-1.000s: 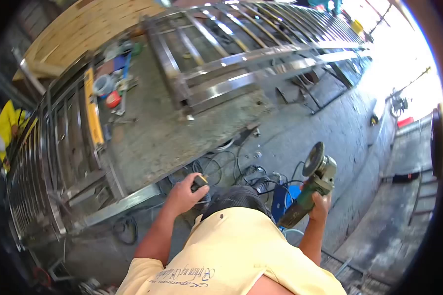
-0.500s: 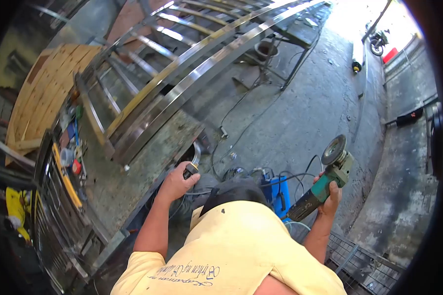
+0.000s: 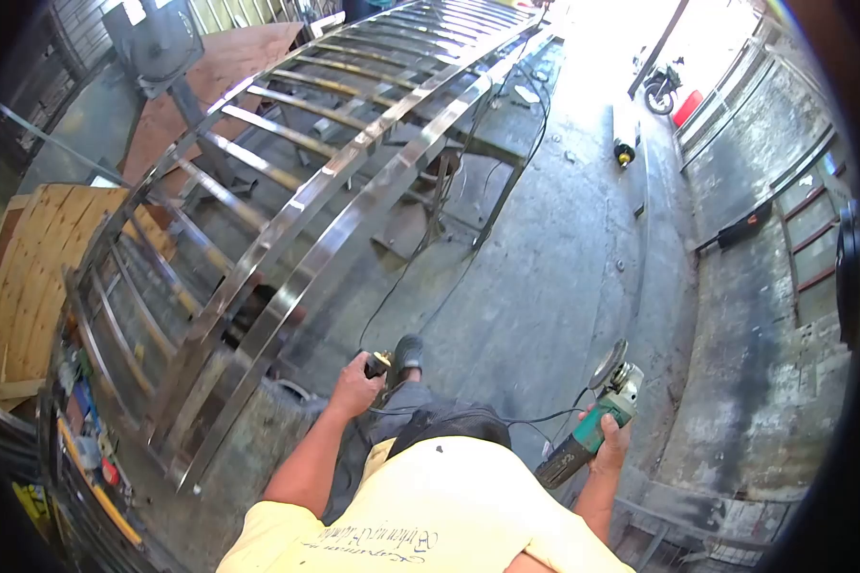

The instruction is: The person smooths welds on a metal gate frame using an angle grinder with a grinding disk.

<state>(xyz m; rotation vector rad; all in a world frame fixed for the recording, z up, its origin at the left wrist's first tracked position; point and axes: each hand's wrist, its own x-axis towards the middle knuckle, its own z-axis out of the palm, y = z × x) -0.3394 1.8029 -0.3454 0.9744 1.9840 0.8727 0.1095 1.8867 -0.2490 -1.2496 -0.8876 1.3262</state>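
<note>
At the lower middle my left hand (image 3: 357,386) is closed around a black electrical plug (image 3: 378,364) with a yellowish end. A dark cord (image 3: 406,412) passes below that hand and across my waist. Over on the right, my right hand (image 3: 606,445) grips a green and black angle grinder (image 3: 591,430) by its body. The grinder's disc (image 3: 609,364) points up and away from me. Left of my left hand stands a large frame of shiny metal tubes (image 3: 287,229), with a long rail and many crossbars.
My shoe (image 3: 409,351) is on the concrete floor (image 3: 545,258). Cables (image 3: 392,291) trail from the metal stand (image 3: 492,205). Wooden boards (image 3: 38,277) and scattered tools (image 3: 91,444) lie at left. A stained wall (image 3: 736,382) runs along the right; a motorcycle (image 3: 661,93) stands far back.
My view has moved forward along the frame, and my shoe now shows ahead. The blue case by my legs is out of sight. Both hands keep their holds; the grinder sits lower in view.
</note>
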